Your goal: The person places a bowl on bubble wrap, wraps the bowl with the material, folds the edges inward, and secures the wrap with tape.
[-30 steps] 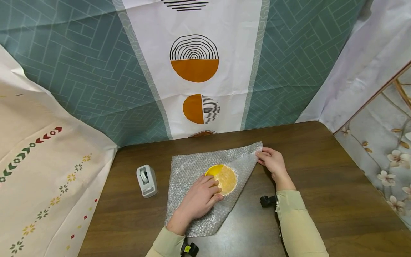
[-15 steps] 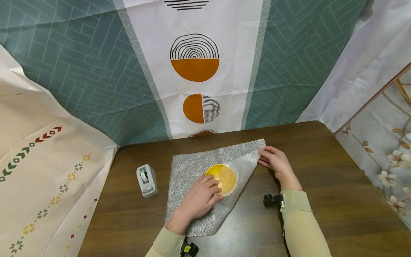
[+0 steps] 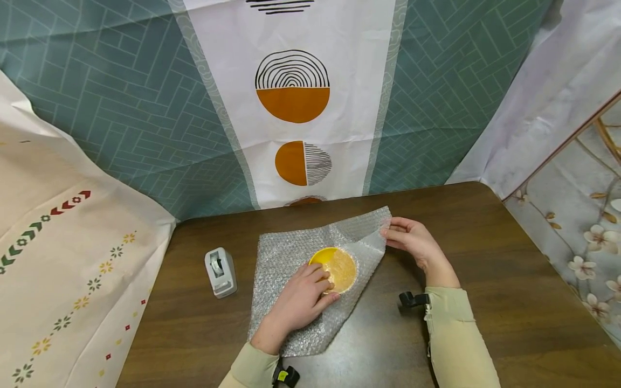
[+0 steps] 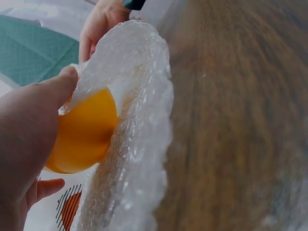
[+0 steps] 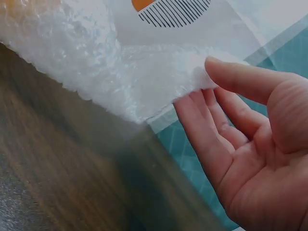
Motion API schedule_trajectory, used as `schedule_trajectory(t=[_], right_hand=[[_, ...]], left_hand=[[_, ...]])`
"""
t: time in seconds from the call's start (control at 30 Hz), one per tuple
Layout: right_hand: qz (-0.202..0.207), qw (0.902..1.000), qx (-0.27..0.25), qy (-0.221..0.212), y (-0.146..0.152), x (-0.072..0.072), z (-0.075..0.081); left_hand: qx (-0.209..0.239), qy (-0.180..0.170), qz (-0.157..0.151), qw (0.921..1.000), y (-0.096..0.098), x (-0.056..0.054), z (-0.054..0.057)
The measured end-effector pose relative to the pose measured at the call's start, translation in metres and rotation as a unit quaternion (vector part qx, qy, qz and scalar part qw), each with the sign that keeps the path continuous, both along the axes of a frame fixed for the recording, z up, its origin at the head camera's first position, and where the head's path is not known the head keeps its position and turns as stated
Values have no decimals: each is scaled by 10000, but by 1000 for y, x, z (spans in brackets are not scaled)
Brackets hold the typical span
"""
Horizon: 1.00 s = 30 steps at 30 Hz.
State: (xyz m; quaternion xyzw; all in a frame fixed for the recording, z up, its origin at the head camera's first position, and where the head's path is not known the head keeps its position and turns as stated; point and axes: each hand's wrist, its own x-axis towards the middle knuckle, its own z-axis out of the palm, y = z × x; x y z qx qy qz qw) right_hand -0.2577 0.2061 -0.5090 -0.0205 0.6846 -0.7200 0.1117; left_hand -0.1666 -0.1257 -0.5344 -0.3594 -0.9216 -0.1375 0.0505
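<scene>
The far corner of a translucent, square bubble-wrap sheet (image 3: pixel 278 253) has shifted slightly inward. The right hand (image 3: pixel 418 247) pinches it, near two o'clock from a round, smooth yellow bowl (image 3: pixel 322 255) half covered by the sheet. The left hand (image 3: pixel 303 302) spreads over the bowl; steady pressure should help, though its fingers may block folding. At nine o'clock, well apart: a white tape dispenser (image 3: pixel 222 277).
</scene>
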Motion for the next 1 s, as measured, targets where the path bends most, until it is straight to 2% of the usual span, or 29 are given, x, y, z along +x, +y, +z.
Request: schedule_trajectory(t=[0.2, 0.33, 0.4, 0.57, 0.63, 1.0], right_hand=[[338, 9974, 599, 215, -9, 7, 16], [539, 9910, 1161, 402, -15, 15, 27], [672, 9844, 1515, 595, -19, 19, 32], [1040, 9603, 2280, 1224, -31, 28, 41], [1173, 9521, 2444, 1416, -38, 31, 43], [1720, 9179, 3041, 1880, -65, 39, 46]], left_hand=[[33, 53, -6, 10000, 0, -1, 1], [28, 89, -39, 9999, 1, -1, 1], [29, 85, -35, 10000, 1, 0, 1], [14, 15, 38, 10000, 1, 2, 1], [6, -3, 57, 10000, 1, 2, 1], [-26, 66, 54, 10000, 1, 1, 0]])
